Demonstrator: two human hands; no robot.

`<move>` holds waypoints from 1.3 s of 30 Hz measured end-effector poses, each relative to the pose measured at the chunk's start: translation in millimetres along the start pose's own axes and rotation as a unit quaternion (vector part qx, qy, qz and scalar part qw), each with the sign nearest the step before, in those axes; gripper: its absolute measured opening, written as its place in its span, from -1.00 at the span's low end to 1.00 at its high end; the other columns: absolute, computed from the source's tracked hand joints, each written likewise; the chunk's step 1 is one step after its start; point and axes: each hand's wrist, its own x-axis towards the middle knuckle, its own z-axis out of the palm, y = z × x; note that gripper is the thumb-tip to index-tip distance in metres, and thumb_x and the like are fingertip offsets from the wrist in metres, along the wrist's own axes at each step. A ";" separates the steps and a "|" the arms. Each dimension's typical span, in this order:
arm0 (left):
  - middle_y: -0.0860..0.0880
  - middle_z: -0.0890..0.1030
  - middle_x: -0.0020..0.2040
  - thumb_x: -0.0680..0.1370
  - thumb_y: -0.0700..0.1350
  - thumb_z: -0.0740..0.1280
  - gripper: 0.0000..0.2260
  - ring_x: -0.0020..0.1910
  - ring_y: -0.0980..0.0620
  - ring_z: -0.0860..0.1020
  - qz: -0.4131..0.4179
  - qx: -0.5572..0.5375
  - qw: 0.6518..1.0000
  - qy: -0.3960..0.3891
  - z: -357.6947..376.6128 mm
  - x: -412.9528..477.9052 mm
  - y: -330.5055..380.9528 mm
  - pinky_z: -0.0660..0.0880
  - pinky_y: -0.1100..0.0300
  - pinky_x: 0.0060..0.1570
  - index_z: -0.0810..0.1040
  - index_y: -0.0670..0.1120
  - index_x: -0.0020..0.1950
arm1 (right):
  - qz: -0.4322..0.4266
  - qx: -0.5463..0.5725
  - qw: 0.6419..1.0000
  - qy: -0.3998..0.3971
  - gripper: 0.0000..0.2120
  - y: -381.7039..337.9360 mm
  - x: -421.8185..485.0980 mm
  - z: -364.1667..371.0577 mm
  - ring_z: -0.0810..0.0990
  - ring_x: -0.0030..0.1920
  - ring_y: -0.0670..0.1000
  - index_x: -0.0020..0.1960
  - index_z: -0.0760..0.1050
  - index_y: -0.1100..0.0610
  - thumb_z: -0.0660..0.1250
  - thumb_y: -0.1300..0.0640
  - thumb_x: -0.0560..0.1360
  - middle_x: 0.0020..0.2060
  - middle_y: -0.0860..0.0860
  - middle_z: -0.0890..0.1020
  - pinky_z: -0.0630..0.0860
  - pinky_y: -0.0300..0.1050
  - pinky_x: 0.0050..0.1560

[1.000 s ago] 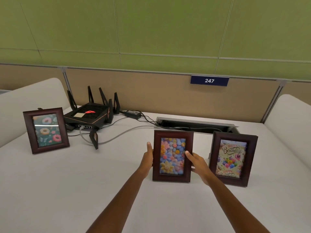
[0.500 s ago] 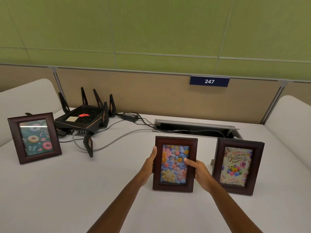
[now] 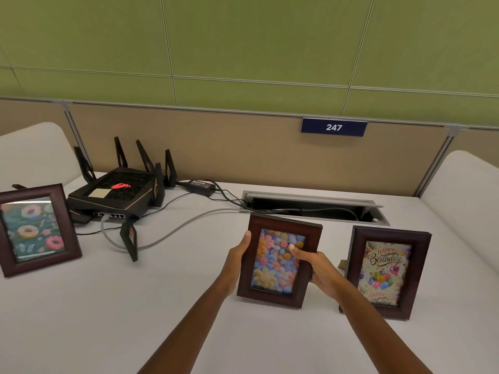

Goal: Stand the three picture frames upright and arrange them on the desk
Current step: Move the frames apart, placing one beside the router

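- Left frame point(image 3: 35, 229): dark brown wood, teal picture with pink and white donuts.
- Middle frame point(image 3: 279, 261): dark brown, pastel flowers in blue, pink, yellow and orange.
- Right frame point(image 3: 388, 271): dark brown, cream birthday card with coloured balloons.
- Router point(image 3: 113, 193): black, red logo.
- Desk point(image 3: 108, 319): white.
- Wall point(image 3: 243, 36): green.
- Sign point(image 3: 334, 127): navy, white digits.

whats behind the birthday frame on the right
A tan stand leg pokes out at the left edge of the birthday frame, with bare desk and the open cable tray farther back. The rest of the stand is hidden by the frame.
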 end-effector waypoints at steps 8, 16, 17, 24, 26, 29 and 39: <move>0.05 0.61 -0.09 0.62 0.08 -0.09 -0.60 -0.29 0.23 0.66 0.014 -0.001 1.000 0.004 -22.9 21.4 8.4 0.57 0.43 -0.31 0.52 0.00 0.03 | -0.024 0.012 1.000 -0.002 -0.95 -10.1 20.2 23.4 0.58 -0.09 0.00 -0.12 0.47 -0.01 0.33 0.12 0.44 -0.11 0.00 0.62 0.50 -0.04 0.05; -0.09 0.44 0.33 0.63 0.05 -0.15 -0.52 0.34 -0.07 0.41 -0.003 0.077 0.995 0.067 -54.1 39.1 9.2 0.29 0.08 0.36 0.30 -0.14 0.41 | -0.034 -0.005 0.999 0.011 -0.76 -30.4 66.5 49.7 0.56 0.10 0.15 0.05 0.46 0.08 0.36 0.06 0.41 0.06 0.11 0.59 0.42 0.13 0.28; -0.11 0.46 0.30 0.64 0.03 -0.12 -0.54 0.34 -0.10 0.41 0.004 0.092 0.993 0.074 -58.5 42.9 8.0 0.31 0.07 0.36 0.32 -0.14 0.40 | -0.035 -0.006 0.999 0.009 -0.75 -34.7 73.1 51.3 0.56 0.10 0.16 0.06 0.46 0.09 0.37 0.06 0.41 0.08 0.12 0.60 0.43 0.13 0.27; -0.18 0.47 0.32 0.64 -0.12 0.03 -0.66 0.30 -0.16 0.45 0.023 0.186 0.977 0.107 -81.5 71.9 2.1 0.41 -0.05 0.32 0.32 -0.19 0.37 | -0.011 -0.027 1.000 0.000 -0.87 -52.5 113.3 63.3 0.57 0.05 0.11 -0.09 0.51 0.03 0.38 0.06 0.39 0.03 0.10 0.60 0.46 0.07 0.18; -0.19 0.47 0.32 0.63 -0.14 0.05 -0.67 0.29 -0.18 0.46 0.022 0.184 0.977 0.106 -87.7 79.3 -1.4 0.42 -0.09 0.30 0.33 -0.21 0.37 | -0.001 -0.041 0.999 0.005 -0.85 -53.7 122.2 65.3 0.56 0.05 0.10 -0.07 0.50 0.04 0.39 0.04 0.39 0.03 0.09 0.60 0.46 0.07 0.16; -0.22 0.50 0.29 0.63 -0.17 0.05 -0.68 0.26 -0.21 0.48 0.021 0.183 0.977 0.110 -95.5 89.8 -6.8 0.45 -0.14 0.26 0.36 -0.22 0.34 | 0.011 -0.046 0.999 0.008 -0.86 -54.0 132.5 67.6 0.56 0.03 0.09 -0.07 0.48 0.04 0.37 0.05 0.41 0.03 0.09 0.59 0.46 0.03 0.08; -0.20 0.45 0.34 0.61 -0.21 0.10 -0.65 0.32 -0.17 0.43 0.021 0.213 0.968 0.129 -95.3 95.1 -8.2 0.43 -0.04 0.30 0.30 -0.21 0.40 | 0.050 -0.045 0.998 -0.007 -0.76 -56.4 148.2 64.6 0.51 0.06 0.09 0.09 0.39 0.08 0.31 0.06 0.46 0.05 0.08 0.53 0.42 0.04 0.12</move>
